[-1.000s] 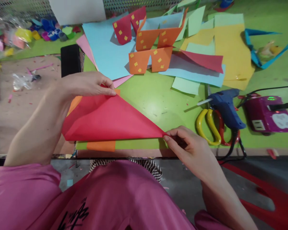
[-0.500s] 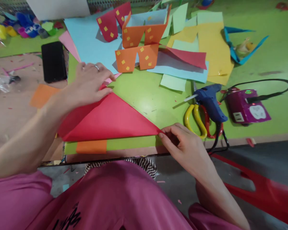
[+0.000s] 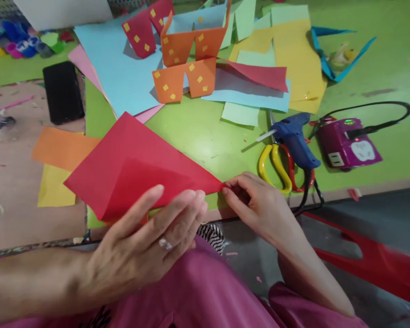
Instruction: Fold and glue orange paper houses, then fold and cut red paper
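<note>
A sheet of red paper [image 3: 123, 159], folded into a kite-like shape, lies near the table's front edge. Its narrow right tip is pinched between the thumb and fingers of my right hand [image 3: 256, 205]. My left hand [image 3: 153, 241], wearing a ring, is over the lower edge of the paper with its fingers stretched out. Whether its fingertips press on the paper I cannot tell. Beneath the paper, part of an orange piece shows at the front edge.
A blue glue gun [image 3: 295, 136] lies over scissors [image 3: 276, 168] right of my right hand, beside a purple power box [image 3: 348, 143] with a cable. Orange paper cutouts [image 3: 187, 43] with yellow squares stand at the back. A black phone [image 3: 63, 91] lies at left.
My left hand has moved from the paper's upper edge down to its lower edge. The paper's left part now lies spread out with its top corner showing. My right hand keeps the tip pinched.
</note>
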`<state>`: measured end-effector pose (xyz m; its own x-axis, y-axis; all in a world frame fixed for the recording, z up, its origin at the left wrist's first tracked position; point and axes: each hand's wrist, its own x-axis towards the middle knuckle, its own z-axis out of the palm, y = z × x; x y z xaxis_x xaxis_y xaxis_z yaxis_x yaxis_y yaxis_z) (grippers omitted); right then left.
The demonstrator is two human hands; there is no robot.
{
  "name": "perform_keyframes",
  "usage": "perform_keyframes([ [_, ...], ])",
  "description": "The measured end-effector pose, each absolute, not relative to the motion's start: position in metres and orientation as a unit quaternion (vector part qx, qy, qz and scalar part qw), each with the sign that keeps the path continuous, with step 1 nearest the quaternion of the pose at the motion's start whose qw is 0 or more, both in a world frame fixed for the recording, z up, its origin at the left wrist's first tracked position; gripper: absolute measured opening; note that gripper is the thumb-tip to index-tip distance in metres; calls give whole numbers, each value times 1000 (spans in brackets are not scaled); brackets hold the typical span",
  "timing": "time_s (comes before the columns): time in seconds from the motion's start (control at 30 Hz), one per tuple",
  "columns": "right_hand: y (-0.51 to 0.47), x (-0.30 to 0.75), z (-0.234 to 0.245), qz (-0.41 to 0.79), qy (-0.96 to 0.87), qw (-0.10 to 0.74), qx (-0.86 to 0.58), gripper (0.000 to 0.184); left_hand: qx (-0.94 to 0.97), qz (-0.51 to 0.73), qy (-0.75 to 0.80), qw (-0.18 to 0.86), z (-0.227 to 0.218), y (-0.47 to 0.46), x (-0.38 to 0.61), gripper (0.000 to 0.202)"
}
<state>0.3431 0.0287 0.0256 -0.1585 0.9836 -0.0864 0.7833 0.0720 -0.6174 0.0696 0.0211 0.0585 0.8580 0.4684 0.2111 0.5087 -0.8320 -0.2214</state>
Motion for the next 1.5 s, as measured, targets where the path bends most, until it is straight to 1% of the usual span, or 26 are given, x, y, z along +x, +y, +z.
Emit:
perform_keyframes([
  [0.1,29,344,25,268,-714,177,-622,21,-950,-48,-293,93,42,27,81,73],
  [0.17,29,344,25,262,-717,180,-621,20,-943,-32,-320,82,29,37,83,75],
  [0.3,29,344,24,261,-717,186,-619,19,-943,-46,-314,100,12,56,77,81],
  [0.47,29,346,23,259,-720,190,-615,19,-941,-25,-329,71,3,66,73,76],
  [0.8,28,345,22,252,-732,185,-605,17,-933,0,-359,20,-4,69,72,81],
  [1.03,27,346,27,288,-713,176,-615,18,-933,1,-357,-45,-6,70,65,74],
  [1.17,28,347,29,304,-708,157,-617,18,-934,9,-347,-84,-3,72,62,75],
  [1.33,27,348,29,309,-704,147,-622,17,-938,37,-334,-85,1,74,61,78],
  [1.43,23,348,27,282,-711,165,-623,17,-938,53,-334,-81,3,75,62,80],
  [1.5,20,346,24,222,-734,191,-613,27,-937,63,-334,-84,4,75,62,84],
])
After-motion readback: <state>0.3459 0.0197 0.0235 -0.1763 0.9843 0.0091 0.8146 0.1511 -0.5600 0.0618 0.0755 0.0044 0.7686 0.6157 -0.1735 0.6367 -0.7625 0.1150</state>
